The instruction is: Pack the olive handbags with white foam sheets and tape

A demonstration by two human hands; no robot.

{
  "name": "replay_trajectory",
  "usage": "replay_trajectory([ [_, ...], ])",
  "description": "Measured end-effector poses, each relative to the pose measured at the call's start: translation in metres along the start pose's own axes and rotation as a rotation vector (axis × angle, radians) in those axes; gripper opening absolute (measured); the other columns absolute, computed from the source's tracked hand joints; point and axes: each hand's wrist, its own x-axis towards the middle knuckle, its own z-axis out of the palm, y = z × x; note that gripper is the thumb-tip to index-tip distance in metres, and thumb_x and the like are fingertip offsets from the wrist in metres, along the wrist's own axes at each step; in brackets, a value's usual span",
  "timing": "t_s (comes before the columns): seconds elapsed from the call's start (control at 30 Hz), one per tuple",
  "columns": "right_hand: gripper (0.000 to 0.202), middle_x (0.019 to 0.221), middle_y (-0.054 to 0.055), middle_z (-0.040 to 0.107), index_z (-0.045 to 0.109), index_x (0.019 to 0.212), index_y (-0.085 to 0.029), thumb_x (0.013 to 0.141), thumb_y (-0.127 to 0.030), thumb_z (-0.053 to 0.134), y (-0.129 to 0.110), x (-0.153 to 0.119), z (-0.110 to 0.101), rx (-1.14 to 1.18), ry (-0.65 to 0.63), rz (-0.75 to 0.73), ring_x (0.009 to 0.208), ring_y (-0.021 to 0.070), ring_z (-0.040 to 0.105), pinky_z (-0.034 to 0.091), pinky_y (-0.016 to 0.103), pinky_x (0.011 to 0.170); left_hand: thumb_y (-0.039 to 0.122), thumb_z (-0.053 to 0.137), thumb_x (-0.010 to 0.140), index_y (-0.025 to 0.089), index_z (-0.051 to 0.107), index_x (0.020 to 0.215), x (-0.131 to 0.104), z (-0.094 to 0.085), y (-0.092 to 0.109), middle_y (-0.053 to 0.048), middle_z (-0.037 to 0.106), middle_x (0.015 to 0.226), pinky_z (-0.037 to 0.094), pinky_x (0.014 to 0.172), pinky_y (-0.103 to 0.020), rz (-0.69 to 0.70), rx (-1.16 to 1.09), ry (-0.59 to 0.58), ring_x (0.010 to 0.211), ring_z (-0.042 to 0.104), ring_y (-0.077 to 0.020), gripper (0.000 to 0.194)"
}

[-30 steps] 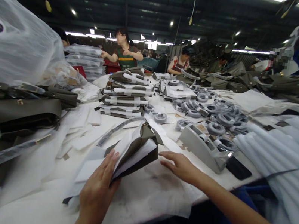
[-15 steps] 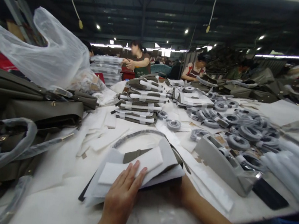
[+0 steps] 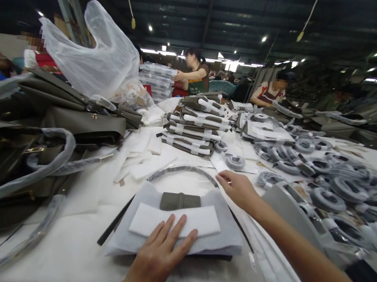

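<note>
The left hand (image 3: 159,255), fingers spread flat, presses a white foam strip (image 3: 176,221) onto the paper-wrapped grey bag (image 3: 177,222) lying at the table's (image 3: 59,254) near edge. The right hand (image 3: 238,188), open and empty, reaches toward two o'clock, beside the tape dispenser (image 3: 292,210). The bag looks soft, light and floppy, its wrapping slippery; best gripped along the folded edges.

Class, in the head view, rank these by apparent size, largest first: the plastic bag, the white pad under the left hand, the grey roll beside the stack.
1. Plastic bag
2. White pad, though nearer the camera
3. Grey roll
</note>
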Motion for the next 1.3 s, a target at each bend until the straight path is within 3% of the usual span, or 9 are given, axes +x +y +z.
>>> replay_trajectory([
  [0.13, 0.041, 0.082, 0.014, 0.074, 0.075, 0.077, -0.017, 0.084, -0.056, 0.063, -0.002, 0.050, 0.033, -0.077, -0.198, 0.129, 0.092, 0.0311, 0.069, 0.050, 0.038, 0.080, 0.017, 0.038, 0.101, 0.032, 0.038, 0.148, -0.006, 0.006, 0.009, -0.007, 0.049, 0.149, 0.054, 0.101, -0.042, -0.044, -0.026, 0.028, 0.135, 0.048, -0.0304, 0.050],
  [0.3, 0.028, 0.079, 0.009, 0.074, 0.076, 0.076, -0.018, 0.068, -0.045, 0.079, 0.010, 0.068, 0.054, 0.018, -0.255, 0.222, 0.087, 0.0267, 0.068, 0.049, 0.033, 0.076, 0.019, 0.034, 0.103, 0.033, 0.043, 0.146, -0.008, 0.020, 0.013, -0.006, 0.050, 0.149, 0.053, 0.101, -0.041, -0.083, -0.045, 0.162, 0.135, 0.049, -0.0292, 0.046],
  [0.5, 0.041, 0.081, 0.005, 0.072, 0.072, 0.090, -0.014, 0.078, -0.053, 0.066, 0.029, 0.045, 0.049, 0.438, -0.241, 0.168, 0.079, 0.0189, 0.065, 0.049, 0.029, 0.073, 0.019, 0.035, 0.103, 0.033, 0.043, 0.146, -0.007, 0.015, 0.012, -0.007, 0.048, 0.150, 0.051, 0.103, -0.043, -0.082, -0.050, 0.104, 0.135, 0.049, -0.0302, 0.046],
  [0.63, 0.054, 0.090, 0.006, 0.073, 0.064, 0.088, -0.015, 0.073, -0.067, 0.066, 0.029, 0.021, 0.040, 0.694, -0.271, 0.088, 0.084, 0.0195, 0.066, 0.051, 0.030, 0.077, 0.021, 0.034, 0.103, 0.032, 0.041, 0.147, -0.005, 0.008, 0.010, -0.008, 0.047, 0.151, 0.051, 0.103, -0.043, -0.061, -0.053, 0.044, 0.135, 0.048, -0.0307, 0.046],
  [0.73, 0.054, 0.096, 0.008, 0.074, 0.062, 0.091, -0.016, 0.073, -0.067, 0.069, 0.023, 0.005, 0.029, 0.809, -0.303, 0.053, 0.089, 0.0218, 0.068, 0.054, 0.032, 0.078, 0.020, 0.033, 0.103, 0.032, 0.041, 0.147, -0.004, 0.005, 0.009, -0.006, 0.046, 0.151, 0.051, 0.103, -0.043, -0.065, -0.062, 0.032, 0.136, 0.048, -0.0301, 0.046],
  [0.87, 0.037, 0.093, 0.006, 0.076, 0.069, 0.088, -0.017, 0.077, -0.052, 0.075, 0.014, -0.020, 0.013, 0.760, -0.175, -0.080, 0.091, 0.0226, 0.070, 0.055, 0.032, 0.083, 0.020, 0.038, 0.102, 0.031, 0.040, 0.148, -0.004, 0.004, 0.011, -0.006, 0.045, 0.152, 0.050, 0.104, -0.044, -0.080, -0.079, -0.006, 0.137, 0.046, -0.0305, 0.047],
  [1.0, 0.019, 0.099, 0.000, 0.078, 0.078, 0.095, -0.025, 0.091, -0.038, 0.065, 0.006, -0.056, 0.009, 0.551, -0.013, -0.214, 0.094, 0.0199, 0.073, 0.056, 0.029, 0.090, 0.016, 0.038, 0.101, 0.032, 0.041, 0.147, -0.003, 0.010, 0.013, -0.007, 0.045, 0.152, 0.051, 0.102, -0.046, -0.098, -0.087, 0.023, 0.136, 0.046, -0.0316, 0.048],
  [1.17, 0.030, 0.115, -0.002, 0.074, 0.072, 0.115, -0.027, 0.097, -0.018, 0.050, 0.005, -0.102, 0.033, 0.290, 0.144, -0.526, 0.109, 0.0176, 0.070, 0.055, 0.032, 0.102, 0.015, 0.038, 0.101, 0.031, 0.040, 0.148, 0.002, 0.011, 0.009, -0.008, 0.049, 0.149, 0.054, 0.099, -0.046, -0.063, -0.070, -0.009, 0.133, 0.051, -0.0309, 0.049],
  [1.3, 0.031, 0.117, 0.004, 0.073, 0.068, 0.118, -0.020, 0.097, -0.012, 0.047, 0.003, -0.121, 0.052, 0.145, 0.297, -0.613, 0.113, 0.0188, 0.068, 0.054, 0.037, 0.103, 0.018, 0.040, 0.101, 0.030, 0.045, 0.145, 0.005, 0.006, 0.010, -0.007, 0.052, 0.147, 0.055, 0.097, -0.046, -0.063, -0.040, -0.046, 0.129, 0.054, -0.0311, 0.046],
])
